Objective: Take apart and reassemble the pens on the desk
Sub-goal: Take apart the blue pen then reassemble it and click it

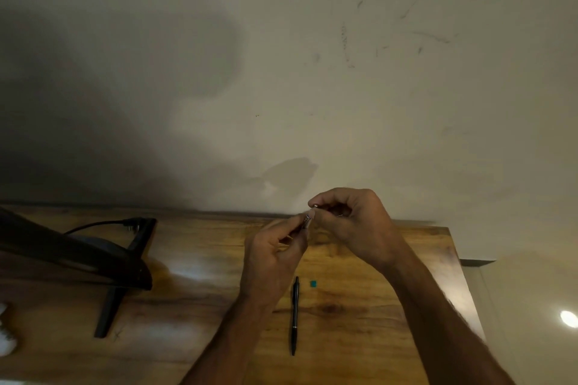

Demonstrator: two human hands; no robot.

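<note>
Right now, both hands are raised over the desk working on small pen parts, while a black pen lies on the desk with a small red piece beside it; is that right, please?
Nearly. The head view shows the small piece beside the black pen is green, not red. The rest holds: the left hand and right hand are raised over the desk, pinching small pen parts.

the desk [359, 316] looks like wood with a strong grain, finished glossy enough to throw pale glare patches at the lower left of the frame. the black pen [294, 316] lying at lower centre looks like smooth plastic with a slight sheen. the small pen part [308, 219] pinched up at centre glints like metal, too tiny to say more. the wall [312, 72] filling the upper frame is matt, painted-looking, scuffed at the upper right. the monitor stand [108, 312] at left looks matt black.
</note>
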